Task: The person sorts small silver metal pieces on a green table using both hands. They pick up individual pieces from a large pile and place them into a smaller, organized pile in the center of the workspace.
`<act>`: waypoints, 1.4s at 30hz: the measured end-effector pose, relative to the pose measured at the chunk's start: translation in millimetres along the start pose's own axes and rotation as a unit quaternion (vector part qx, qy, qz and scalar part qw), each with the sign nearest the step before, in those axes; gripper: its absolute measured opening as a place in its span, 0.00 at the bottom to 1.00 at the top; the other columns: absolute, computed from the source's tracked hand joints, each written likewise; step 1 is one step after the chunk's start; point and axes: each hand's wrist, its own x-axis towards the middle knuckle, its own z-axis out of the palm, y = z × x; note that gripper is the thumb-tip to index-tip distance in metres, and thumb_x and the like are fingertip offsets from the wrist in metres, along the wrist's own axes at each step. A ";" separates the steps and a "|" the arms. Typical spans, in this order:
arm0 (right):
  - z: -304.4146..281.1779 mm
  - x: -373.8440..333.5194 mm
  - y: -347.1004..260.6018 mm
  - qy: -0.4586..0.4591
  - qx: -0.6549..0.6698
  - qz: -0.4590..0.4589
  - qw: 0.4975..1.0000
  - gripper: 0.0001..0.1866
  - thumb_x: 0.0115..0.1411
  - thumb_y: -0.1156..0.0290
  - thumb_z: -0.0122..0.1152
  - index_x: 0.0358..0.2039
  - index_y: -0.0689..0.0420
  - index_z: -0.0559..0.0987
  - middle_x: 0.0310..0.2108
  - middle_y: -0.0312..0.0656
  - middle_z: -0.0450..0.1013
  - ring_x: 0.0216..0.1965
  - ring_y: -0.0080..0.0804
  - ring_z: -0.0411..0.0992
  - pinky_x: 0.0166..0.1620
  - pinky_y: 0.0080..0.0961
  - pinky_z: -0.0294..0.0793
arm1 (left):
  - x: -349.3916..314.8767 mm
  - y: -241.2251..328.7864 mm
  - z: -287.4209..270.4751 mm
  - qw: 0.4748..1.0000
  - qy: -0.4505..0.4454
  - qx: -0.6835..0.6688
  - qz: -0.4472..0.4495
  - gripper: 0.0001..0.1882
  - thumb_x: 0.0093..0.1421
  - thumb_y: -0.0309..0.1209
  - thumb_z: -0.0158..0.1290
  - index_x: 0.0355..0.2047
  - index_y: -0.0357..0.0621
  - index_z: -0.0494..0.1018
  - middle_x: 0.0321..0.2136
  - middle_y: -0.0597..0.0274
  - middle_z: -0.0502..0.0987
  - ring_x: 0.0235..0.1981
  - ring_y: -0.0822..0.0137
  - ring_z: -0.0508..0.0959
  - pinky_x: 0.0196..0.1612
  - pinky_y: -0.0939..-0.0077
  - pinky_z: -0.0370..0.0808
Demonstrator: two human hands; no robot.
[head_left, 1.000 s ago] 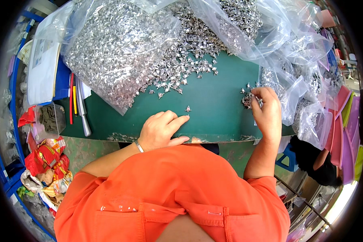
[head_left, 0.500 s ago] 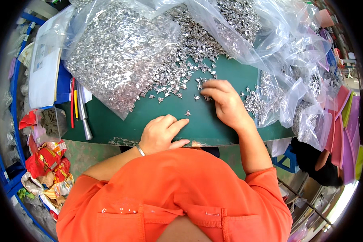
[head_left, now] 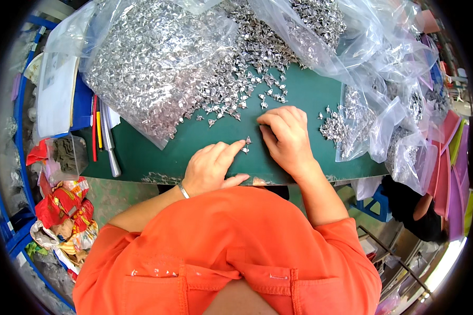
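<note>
On the green tabletop my left hand (head_left: pixel 210 165) lies with its thumb and forefinger spread apart. Its forefinger tip is at two small silvery metal pieces (head_left: pixel 246 149), touching or nearly touching them. To the right, my right hand (head_left: pixel 289 137) is held low over the table with its fingers bent together against the thumb; whatever is between them is hidden. Beyond both hands spreads a heap of similar small metal pieces (head_left: pixel 215 97), spilling from a large clear plastic bag (head_left: pixel 147 68). A few loose pieces (head_left: pixel 270 92) lie just beyond my right hand.
More clear bags of pieces (head_left: pixel 357 121) lie at the right, beside a small pile (head_left: pixel 332 127). At the left are a metal rod with a flared end (head_left: pixel 110 144), red and yellow pens (head_left: pixel 96 128), a clear container (head_left: pixel 68 157) and papers (head_left: pixel 60 94).
My right hand has drawn back from the loose pieces toward me, its fingers more tucked in. Two pieces now show by my left forefinger, where one showed before. The left hand has shifted slightly forward.
</note>
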 end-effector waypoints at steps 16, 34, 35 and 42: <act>-16.0 -18.9 -6.5 0.037 0.068 0.072 0.994 0.11 0.53 0.86 0.65 0.36 0.59 0.79 0.36 0.44 0.78 0.37 0.45 0.75 0.42 0.36 0.76 | 1.5 3.4 -2.9 1.000 -0.012 0.005 -0.012 0.36 0.47 0.38 0.71 0.57 0.43 0.74 0.34 0.61 0.72 0.33 0.60 0.77 0.37 0.66 0.76; -5.8 -32.1 -8.5 0.022 0.036 -0.033 0.999 0.12 0.47 0.83 0.69 0.34 0.60 0.79 0.36 0.41 0.78 0.36 0.42 0.76 0.39 0.35 0.76 | 2.2 -1.4 2.8 1.000 0.016 0.007 0.017 0.30 0.45 0.38 0.73 0.49 0.46 0.79 0.32 0.61 0.74 0.30 0.60 0.76 0.34 0.66 0.75; -6.9 -35.2 -9.5 0.014 0.063 -0.029 0.997 0.13 0.47 0.84 0.69 0.34 0.60 0.79 0.35 0.41 0.78 0.36 0.42 0.76 0.39 0.35 0.77 | 1.9 -1.6 2.8 1.000 0.016 0.007 0.018 0.30 0.45 0.38 0.73 0.49 0.46 0.79 0.32 0.62 0.74 0.30 0.60 0.76 0.34 0.67 0.75; -8.8 -44.1 -18.4 0.035 0.093 0.054 0.994 0.11 0.50 0.83 0.70 0.35 0.60 0.80 0.36 0.42 0.79 0.37 0.43 0.77 0.40 0.34 0.77 | -0.6 0.2 3.0 1.000 0.015 -0.004 -0.016 0.31 0.46 0.36 0.73 0.51 0.44 0.75 0.31 0.62 0.74 0.30 0.61 0.76 0.34 0.67 0.74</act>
